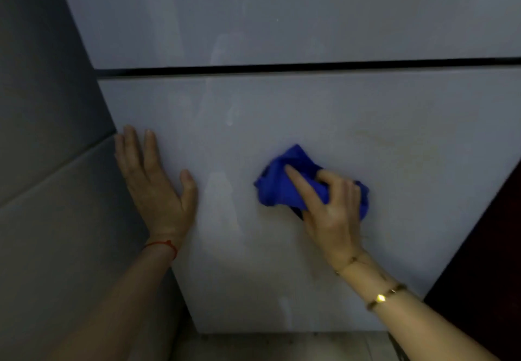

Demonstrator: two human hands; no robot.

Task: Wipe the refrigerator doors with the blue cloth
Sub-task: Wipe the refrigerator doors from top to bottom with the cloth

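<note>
Wiping step in hand, on lower refrigerator door [366, 135]. Blue cloth [282, 183] bunched up, pressed flat to door approx. in its middle, under right hand [329, 205]. Right hand half closed over cloth: index finger stretched out on top, other fingers curled on the bundle, palm pushing it to the surface. Left hand [158, 183] wide open, fingers spread, holding nothing, flat on door near its left edge, prob. for support.

Faint streaks & dull smears visible on door left of cloth and above it, also a yellowish patch to upper right; so much of this door seems not yet clean. Upper door [282, 16], beyond dark gap [282, 67], shows streaks too. Next move, as judgement: slide cloth sideways w/ steady pressure, over smears, then toward edges; left hand must shift away when cloth comes there.

Around: grey tiled wall [42, 135] at left, close to door edge; dark panel [493, 248] at right; floor [282, 346] below. Narrow room at left edge may hinder wiping.
</note>
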